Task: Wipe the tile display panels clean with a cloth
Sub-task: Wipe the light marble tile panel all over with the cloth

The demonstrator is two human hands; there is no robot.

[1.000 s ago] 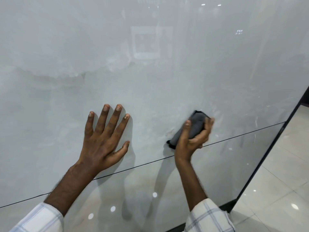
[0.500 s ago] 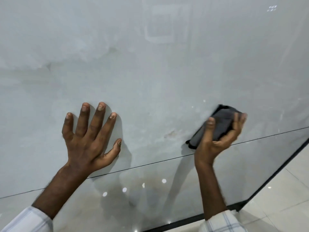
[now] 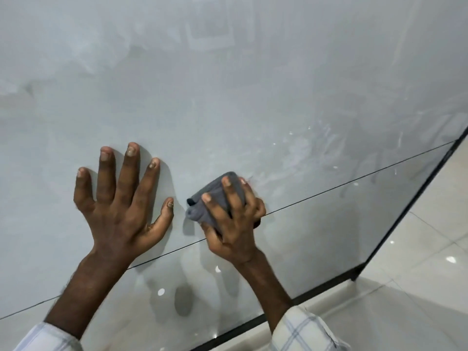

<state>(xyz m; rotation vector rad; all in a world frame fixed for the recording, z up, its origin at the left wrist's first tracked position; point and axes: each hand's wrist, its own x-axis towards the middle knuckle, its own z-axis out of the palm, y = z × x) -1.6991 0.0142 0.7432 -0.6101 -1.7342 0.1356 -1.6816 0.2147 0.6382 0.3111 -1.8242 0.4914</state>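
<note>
Grey cloth (image 3: 198,213) has slid left along the tile panel (image 3: 228,97), now beside the flat, wide-spread left hand (image 3: 119,206); fingers of the right hand (image 3: 235,231) stay curled round it.

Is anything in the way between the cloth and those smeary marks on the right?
Nothing visible. The right hand grips the grey cloth against the tile panel, with bare panel between it and the smears. The left hand lies flat on the cloth's other side.

The tile panel (image 3: 228,102) looks glossy, smooth, smeared; the cloth (image 3: 215,201) is matt grey fabric; the floor (image 3: 417,287) shines
</note>
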